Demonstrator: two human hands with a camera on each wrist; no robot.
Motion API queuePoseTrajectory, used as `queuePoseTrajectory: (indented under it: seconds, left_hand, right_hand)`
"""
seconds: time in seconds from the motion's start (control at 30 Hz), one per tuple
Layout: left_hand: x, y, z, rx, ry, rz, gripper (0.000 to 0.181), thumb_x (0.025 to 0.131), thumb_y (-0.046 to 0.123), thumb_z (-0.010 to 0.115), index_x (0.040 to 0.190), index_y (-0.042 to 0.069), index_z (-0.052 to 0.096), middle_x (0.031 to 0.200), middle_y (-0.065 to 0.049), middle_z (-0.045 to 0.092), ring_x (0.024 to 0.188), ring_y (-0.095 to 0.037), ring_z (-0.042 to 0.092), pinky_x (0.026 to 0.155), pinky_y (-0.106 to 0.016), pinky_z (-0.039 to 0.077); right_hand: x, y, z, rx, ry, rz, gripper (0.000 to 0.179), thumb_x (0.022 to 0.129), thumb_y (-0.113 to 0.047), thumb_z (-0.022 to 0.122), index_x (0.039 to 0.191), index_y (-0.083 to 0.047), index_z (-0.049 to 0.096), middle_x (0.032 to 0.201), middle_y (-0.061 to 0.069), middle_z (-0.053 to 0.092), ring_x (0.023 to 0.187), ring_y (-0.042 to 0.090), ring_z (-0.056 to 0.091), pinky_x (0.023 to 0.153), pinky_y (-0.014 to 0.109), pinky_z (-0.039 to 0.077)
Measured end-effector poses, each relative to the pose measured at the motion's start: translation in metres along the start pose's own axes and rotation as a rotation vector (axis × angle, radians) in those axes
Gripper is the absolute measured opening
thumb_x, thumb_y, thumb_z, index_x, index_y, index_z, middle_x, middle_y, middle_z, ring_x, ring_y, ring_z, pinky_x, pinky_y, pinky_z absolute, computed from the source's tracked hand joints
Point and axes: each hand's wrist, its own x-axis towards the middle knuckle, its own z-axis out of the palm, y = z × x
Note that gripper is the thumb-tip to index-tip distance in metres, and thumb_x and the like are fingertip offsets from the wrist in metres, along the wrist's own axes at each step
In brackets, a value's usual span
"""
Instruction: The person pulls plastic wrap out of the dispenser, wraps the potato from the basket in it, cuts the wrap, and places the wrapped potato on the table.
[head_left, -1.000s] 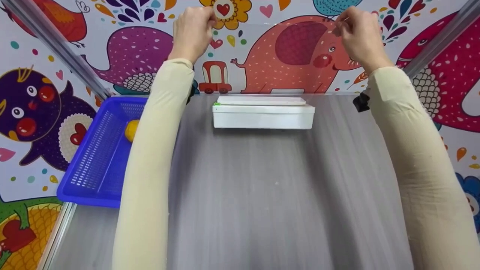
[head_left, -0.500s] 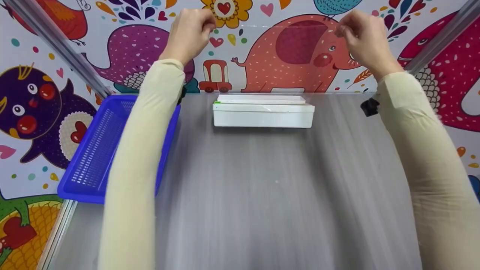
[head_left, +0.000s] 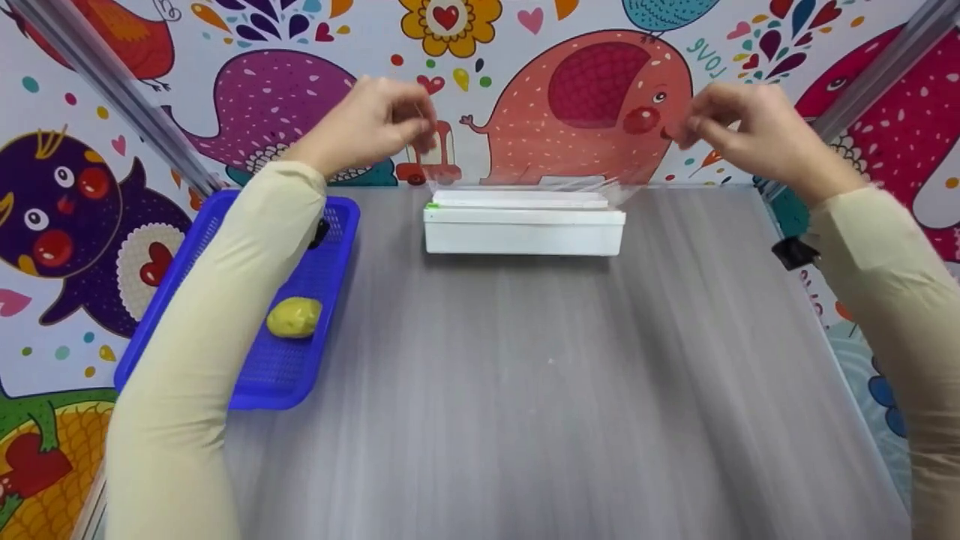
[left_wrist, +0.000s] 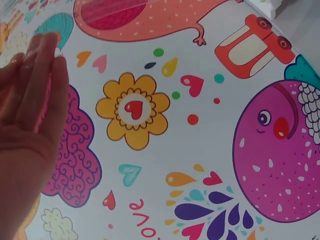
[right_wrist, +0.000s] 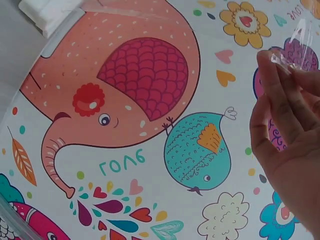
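Clear film (head_left: 559, 159): I judge it light, clingy; hold by corners.
Left hand (head_left: 375, 124) and right hand (head_left: 761, 139) pinch it near counter (head_left: 697, 206) edge.

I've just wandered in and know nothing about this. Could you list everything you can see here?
White box: 1, white with a green spot, table's far edge
Clear film: 1 sheet, transparent, between the hands and the box
Basket: 1, blue, table's left side
Roundish item: 1, yellow, in the basket
Table: 1, grey, beneath
Printed wall covering: count unclear, multicoloured, around the table
Metal posts: 2, silvery, upper corners
Black devices: 2, black, at the wrists
Sleeves: 2, cream, on the arms
Left hand: 1, bare, pinching film
Right hand: 1, bare, pinching film
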Motion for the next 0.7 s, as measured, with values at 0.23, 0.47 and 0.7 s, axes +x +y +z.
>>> queuePoseTrajectory:
  seconds: [0.23,0.47,0.7]
  left_hand:
    - [-0.026,-0.001,0.018,-0.099,-0.196,-0.013,0.012,0.095,-0.001,0.053,0.095,0.0,0.065,0.089,-0.009,0.069,0.081,-0.019,0.067,0.074,-0.031,0.054]
    - [-0.053,-0.011,0.049,-0.195,-0.408,-0.044,0.015,0.092,-0.004,0.053,0.094,0.003,0.066,0.089,-0.008,0.069,0.082,-0.022,0.068,0.076,-0.034,0.055]
    - [-0.086,-0.028,0.097,-0.131,-0.537,0.04,0.014,0.089,-0.002,0.057,0.091,0.006,0.069,0.09,-0.006,0.069,0.084,-0.019,0.067,0.074,-0.031,0.054]
  right_hand:
    - [-0.026,0.0,0.018,0.025,-0.146,-0.036,0.009,0.095,-0.005,0.057,0.099,-0.002,0.065,0.086,0.004,0.069,0.079,0.002,0.061,0.071,0.011,0.046]
    - [-0.052,-0.002,0.043,0.173,-0.362,-0.119,0.015,0.092,0.0,0.058,0.096,-0.013,0.066,0.083,-0.006,0.068,0.073,0.01,0.064,0.065,0.021,0.052]
    - [-0.086,0.002,0.077,0.285,-0.546,-0.149,0.022,0.092,0.002,0.056,0.095,-0.018,0.065,0.088,-0.004,0.068,0.077,0.012,0.063,0.065,0.029,0.055]
